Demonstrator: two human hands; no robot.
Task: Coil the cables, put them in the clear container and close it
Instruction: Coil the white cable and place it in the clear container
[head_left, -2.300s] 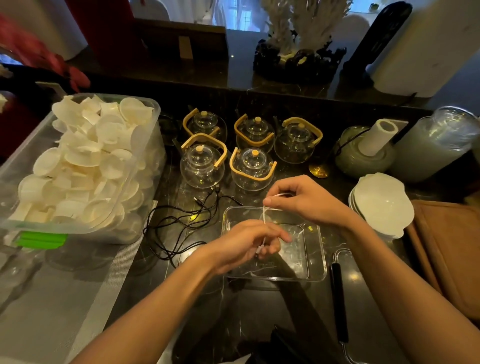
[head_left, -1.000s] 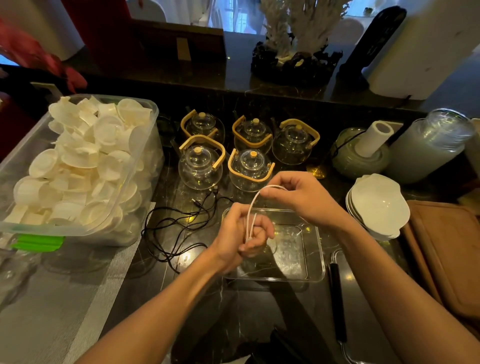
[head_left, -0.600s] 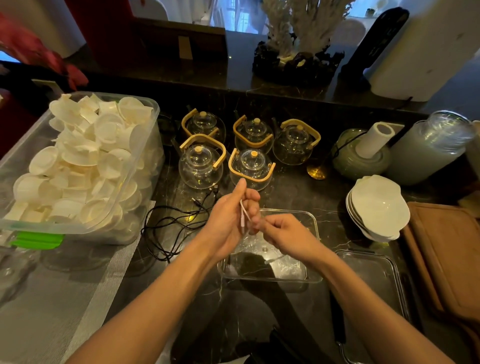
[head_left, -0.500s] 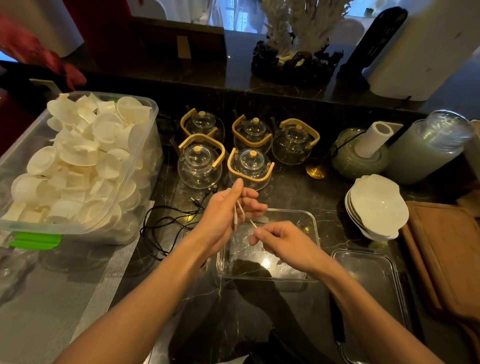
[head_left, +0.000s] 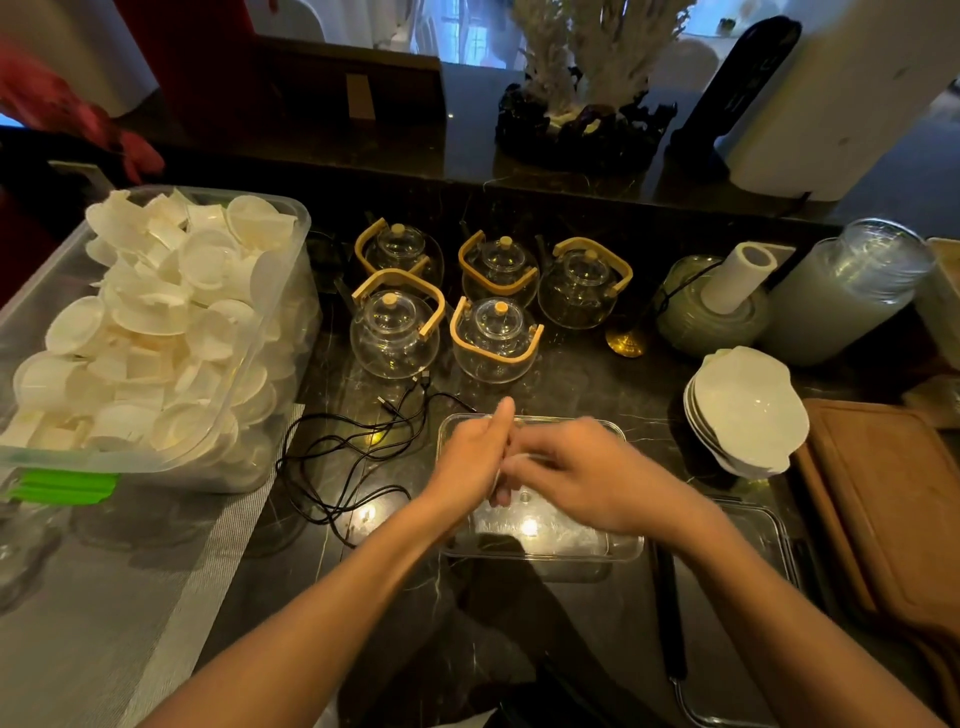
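Hands pressed together, left hand (head_left: 470, 457) and right hand (head_left: 574, 475) pinching a blurred white cable (head_left: 498, 475) | over clear container (head_left: 621, 551), ready to drop in | black cables (head_left: 353, 457) uncoiled beside it

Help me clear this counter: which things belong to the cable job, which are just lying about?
Job: clear container, its lid, black cables, left hand, right hand.

Lying about: glass teapots, tub of white cups, white bowls, wooden board.
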